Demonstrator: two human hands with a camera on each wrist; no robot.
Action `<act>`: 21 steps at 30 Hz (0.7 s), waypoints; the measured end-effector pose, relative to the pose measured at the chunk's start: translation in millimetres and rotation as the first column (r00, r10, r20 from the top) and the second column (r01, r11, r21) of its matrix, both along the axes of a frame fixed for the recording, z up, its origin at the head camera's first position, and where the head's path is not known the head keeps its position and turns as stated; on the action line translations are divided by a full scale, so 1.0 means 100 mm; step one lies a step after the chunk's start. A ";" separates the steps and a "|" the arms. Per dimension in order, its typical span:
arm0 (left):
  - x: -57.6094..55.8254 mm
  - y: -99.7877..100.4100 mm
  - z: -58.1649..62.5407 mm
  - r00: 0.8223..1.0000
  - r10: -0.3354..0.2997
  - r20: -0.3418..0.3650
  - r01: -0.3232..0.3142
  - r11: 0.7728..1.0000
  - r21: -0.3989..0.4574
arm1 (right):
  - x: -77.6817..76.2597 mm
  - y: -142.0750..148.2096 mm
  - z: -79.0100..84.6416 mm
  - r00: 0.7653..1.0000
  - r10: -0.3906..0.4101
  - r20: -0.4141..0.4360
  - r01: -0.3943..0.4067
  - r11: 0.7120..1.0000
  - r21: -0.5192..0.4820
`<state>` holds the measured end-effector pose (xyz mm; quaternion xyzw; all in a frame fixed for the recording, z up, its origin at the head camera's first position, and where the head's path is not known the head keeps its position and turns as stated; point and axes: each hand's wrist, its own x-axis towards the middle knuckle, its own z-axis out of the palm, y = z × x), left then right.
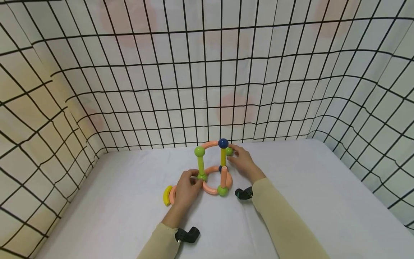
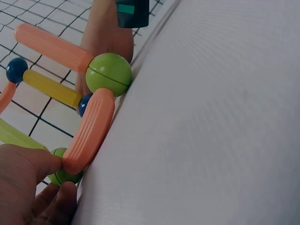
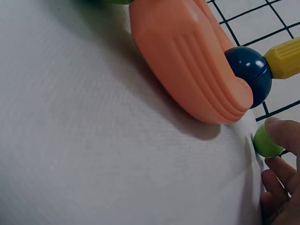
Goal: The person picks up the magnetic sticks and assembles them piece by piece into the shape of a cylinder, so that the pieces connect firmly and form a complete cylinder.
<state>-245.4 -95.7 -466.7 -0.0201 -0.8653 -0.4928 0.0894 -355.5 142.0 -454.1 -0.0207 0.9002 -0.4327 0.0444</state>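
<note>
A magnetic stick-and-ball frame stands on the white cloth, its ring of curved orange sticks (image 1: pixel 210 191) lying at the bottom. My left hand (image 1: pixel 187 189) pinches a lower green ball (image 2: pixel 61 176) between thumb and fingers, where an upright light green stick (image 1: pixel 201 164) meets the ring. Another green ball (image 1: pixel 199 151) tops that stick. Behind the frame, my right hand (image 1: pixel 243 163) pinches a loose green ball (image 3: pixel 267 142). It is close beside the yellow upright stick (image 1: pixel 223 157), which has a blue ball (image 1: pixel 223 143) on top. An orange stick (image 1: pixel 224 176) rises from the front green ball (image 1: pixel 222 190).
A yellow curved stick (image 1: pixel 167 195) lies left of my left hand, with an orange curved stick (image 1: pixel 173 196) partly hidden by that hand. White cloth (image 1: pixel 307 180) covers the surface. A black grid (image 1: pixel 237 72) on pale sheeting encloses the back and sides.
</note>
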 end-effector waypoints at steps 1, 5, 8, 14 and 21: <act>0.00 0.00 0.00 1.000 0.000 0.002 0.000 1.000 0.000 | 0.00 0.00 0.00 1.000 0.002 -0.004 -0.002 1.000 0.000; -0.01 0.00 -0.01 1.000 0.002 0.007 -0.002 1.000 -0.006 | -0.01 0.02 -0.01 0.999 -0.005 -0.038 0.005 1.000 0.004; -0.02 0.01 -0.01 1.000 0.002 0.012 -0.002 1.000 -0.010 | 0.00 0.04 -0.01 0.998 -0.019 -0.061 0.018 1.000 -0.009; -0.02 0.01 -0.01 1.000 0.004 0.025 -0.004 1.000 -0.010 | 0.01 0.04 -0.02 0.997 -0.033 -0.074 0.030 0.999 -0.039; -0.01 0.01 -0.01 0.999 0.007 0.043 -0.007 1.000 -0.005 | 0.05 0.02 -0.01 0.994 -0.026 -0.103 0.025 1.000 -0.003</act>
